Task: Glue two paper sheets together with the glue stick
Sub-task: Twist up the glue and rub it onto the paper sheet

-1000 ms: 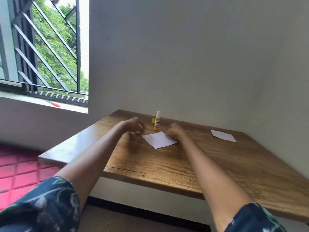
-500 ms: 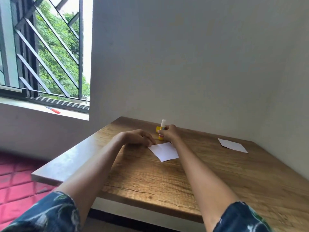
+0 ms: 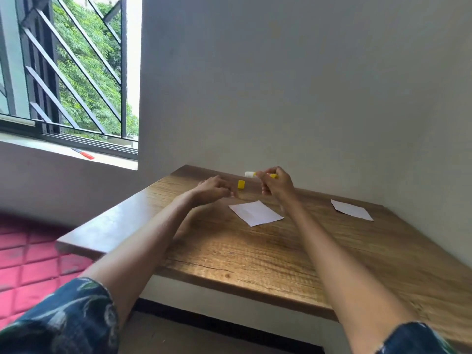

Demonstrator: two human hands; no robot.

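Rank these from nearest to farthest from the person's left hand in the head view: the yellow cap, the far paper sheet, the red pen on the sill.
1. yellow cap, just right of the left hand
2. far paper sheet, table's right side
3. red pen, on the windowsill, left

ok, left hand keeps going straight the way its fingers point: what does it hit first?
Probably the yellow cap, standing just beyond the left hand fingertips on the table. Depth is unclear from one view; it may pass in front.

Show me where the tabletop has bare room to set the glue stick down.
Bare wood lies between the near sheet and the far sheet, and along the table's near edge. Crowded: the back, around the yellow cap and both hands.
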